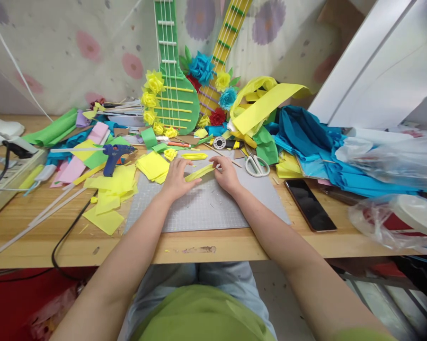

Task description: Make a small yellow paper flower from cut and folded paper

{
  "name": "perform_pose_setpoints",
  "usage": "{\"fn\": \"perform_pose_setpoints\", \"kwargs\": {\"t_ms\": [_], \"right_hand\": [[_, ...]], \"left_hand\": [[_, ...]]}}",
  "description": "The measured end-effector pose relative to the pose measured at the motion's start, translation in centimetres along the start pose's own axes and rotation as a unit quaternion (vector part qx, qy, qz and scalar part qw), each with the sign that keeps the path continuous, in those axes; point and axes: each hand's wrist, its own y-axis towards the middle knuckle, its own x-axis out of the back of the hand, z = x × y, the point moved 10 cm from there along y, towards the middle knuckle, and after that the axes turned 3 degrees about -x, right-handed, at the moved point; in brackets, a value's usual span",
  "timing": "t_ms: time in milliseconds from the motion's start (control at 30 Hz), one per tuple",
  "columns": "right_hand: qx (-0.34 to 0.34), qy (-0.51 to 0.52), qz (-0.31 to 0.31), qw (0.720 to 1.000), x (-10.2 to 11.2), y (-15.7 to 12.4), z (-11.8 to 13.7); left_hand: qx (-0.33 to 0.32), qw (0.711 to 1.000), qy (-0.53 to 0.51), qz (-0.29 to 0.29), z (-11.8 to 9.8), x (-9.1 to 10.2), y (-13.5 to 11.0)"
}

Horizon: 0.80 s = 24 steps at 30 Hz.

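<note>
A narrow yellow crepe paper strip (202,173) stretches between my two hands, just above the grey cutting mat (206,208). My right hand (226,176) pinches its right end with thumb and fingertips. At the strip's other end is my left hand (178,181), thumb and forefinger spread apart along it; the left end is partly hidden by this hand. Just beyond lies a folded yellow paper piece (194,156). Left of it are a small yellow paper flower (170,154) and a stack of yellow paper squares (153,166).
A blue glue gun (116,156) lies left, among yellow sheets (109,189) and a black cable (69,232). White-handled scissors (257,166), a phone (310,204) and blue crepe paper (306,137) are right. Behind stand a green paper instrument (178,102) and a yellow one (231,33).
</note>
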Motion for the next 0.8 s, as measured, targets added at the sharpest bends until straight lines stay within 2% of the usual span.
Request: {"fn": "perform_pose_setpoints", "kwargs": {"t_ms": [100, 200, 367, 567, 800], "right_hand": [[-0.001, 0.03, -0.002, 1.0, 0.2, -0.1, 0.3], [-0.006, 0.045, -0.004, 0.999, 0.4, -0.1, 0.6], [0.001, 0.042, -0.001, 0.999, 0.2, -0.1, 1.0], [0.021, -0.001, 0.017, 1.0, -0.1, -0.1, 1.2], [0.135, -0.128, 0.07, 0.98, -1.7, -1.1, 4.9]], "left_hand": [[0.057, 0.994, -0.091, 0.001, 0.9, -0.6, -0.1], [0.106, 0.986, -0.128, 0.032, 1.6, -1.5, -0.3], [0.127, 0.985, -0.094, 0.066, 1.5, -1.7, -0.4], [0.152, 0.984, -0.066, 0.061, 2.1, -1.2, -0.4], [0.214, 0.976, -0.04, 0.004, 3.0, -0.4, -0.7]]}}
